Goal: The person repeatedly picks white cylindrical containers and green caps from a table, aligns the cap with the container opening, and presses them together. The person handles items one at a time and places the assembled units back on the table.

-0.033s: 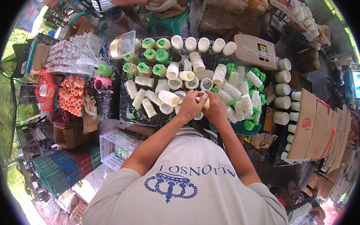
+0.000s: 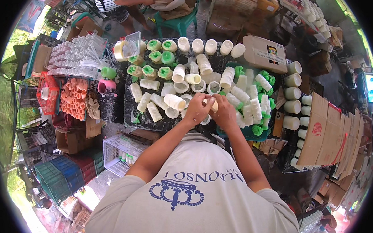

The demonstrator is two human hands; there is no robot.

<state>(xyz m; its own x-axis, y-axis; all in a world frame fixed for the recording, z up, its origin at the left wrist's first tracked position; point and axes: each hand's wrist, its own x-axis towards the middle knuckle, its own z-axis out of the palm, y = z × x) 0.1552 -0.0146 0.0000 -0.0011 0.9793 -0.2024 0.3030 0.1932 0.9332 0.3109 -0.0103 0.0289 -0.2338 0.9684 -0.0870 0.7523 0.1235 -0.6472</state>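
At the near edge of a dark table [image 2: 130, 123], my left hand [image 2: 197, 110] and my right hand [image 2: 224, 113] meet, fingers closed around a small cream cylinder [image 2: 212, 105]. Most of that piece is hidden by the fingers. Just left of my left hand lies a larger cream cylinder [image 2: 175, 102] on its side, beside several hollow cream cups. To the right of my right hand, white ridged cylinders [image 2: 240, 94] lie piled with bright green pieces [image 2: 257, 130]. Beyond the hands, a white cup [image 2: 214, 87] shows its round opening.
Green-topped cream moulds [image 2: 148, 70] stand at the back left, near a clear plastic box [image 2: 133, 42]. A closed cardboard box [image 2: 264, 53] sits at the back right. Cream cups [image 2: 293, 93] line the right side. Orange cylinders [image 2: 74, 95] fill a spot at left. A person [image 2: 116, 3] works across the way.
My fingers have shifted slightly around the small cylinder. Everything else stays in place.
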